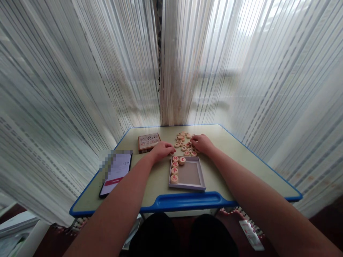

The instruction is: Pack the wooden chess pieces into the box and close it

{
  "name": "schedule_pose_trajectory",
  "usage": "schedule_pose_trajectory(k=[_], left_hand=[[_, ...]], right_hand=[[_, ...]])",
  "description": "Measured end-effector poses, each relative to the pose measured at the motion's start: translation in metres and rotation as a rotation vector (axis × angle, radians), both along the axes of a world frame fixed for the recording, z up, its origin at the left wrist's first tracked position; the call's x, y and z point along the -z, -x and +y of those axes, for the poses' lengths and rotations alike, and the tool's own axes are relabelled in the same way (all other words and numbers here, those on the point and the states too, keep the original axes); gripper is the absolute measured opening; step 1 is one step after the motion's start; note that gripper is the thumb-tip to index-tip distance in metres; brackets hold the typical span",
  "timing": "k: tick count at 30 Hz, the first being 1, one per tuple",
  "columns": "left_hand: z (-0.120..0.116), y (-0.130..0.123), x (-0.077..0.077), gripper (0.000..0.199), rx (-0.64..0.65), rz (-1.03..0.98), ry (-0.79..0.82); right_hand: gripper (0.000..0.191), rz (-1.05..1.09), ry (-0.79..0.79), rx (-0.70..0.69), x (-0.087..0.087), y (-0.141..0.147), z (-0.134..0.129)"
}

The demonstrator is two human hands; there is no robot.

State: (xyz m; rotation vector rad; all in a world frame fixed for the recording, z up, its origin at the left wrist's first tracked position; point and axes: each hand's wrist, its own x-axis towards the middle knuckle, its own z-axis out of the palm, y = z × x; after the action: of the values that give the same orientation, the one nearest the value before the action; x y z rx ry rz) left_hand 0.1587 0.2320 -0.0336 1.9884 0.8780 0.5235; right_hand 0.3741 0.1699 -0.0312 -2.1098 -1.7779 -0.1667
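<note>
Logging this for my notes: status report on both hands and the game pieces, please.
Left hand and right hand both on the loose game pieces. Five pieces sit in the tray. Box lid and phone lie left, clear.

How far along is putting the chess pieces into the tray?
Early. Five pieces sit along the left and top edges of the tray. Both the left hand and right hand rest at the loose pile beyond it, which remains unpacked. Lid lies aside.
</note>
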Motion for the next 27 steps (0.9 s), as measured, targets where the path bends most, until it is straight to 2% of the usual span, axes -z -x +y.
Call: schedule_pose_trajectory(k=[11,18,24,27], left_hand=[[0.0005,0.0004,-0.0002,0.02,0.001,0.013,-0.01],[-0.001,0.0003,-0.0011,0.02,0.0,0.014,0.0],[-0.0027,0.0008,-0.0028,0.021,0.019,0.018,-0.022],[-0.0017,0.0005,-0.002,0.021,0.021,0.024,-0.022]], right_hand=[[0.033,0.045,0.065,-0.049,-0.0011,0.0038,-0.002],[0.029,0.021,-0.038,-0.01,0.0003,0.0001,0.0015],[0.027,0.086,0.013,0.002,0.0015,-0.002,0.0023],[0.029,0.083,-0.028,-0.024,0.0022,-0.0006,0.0023]])
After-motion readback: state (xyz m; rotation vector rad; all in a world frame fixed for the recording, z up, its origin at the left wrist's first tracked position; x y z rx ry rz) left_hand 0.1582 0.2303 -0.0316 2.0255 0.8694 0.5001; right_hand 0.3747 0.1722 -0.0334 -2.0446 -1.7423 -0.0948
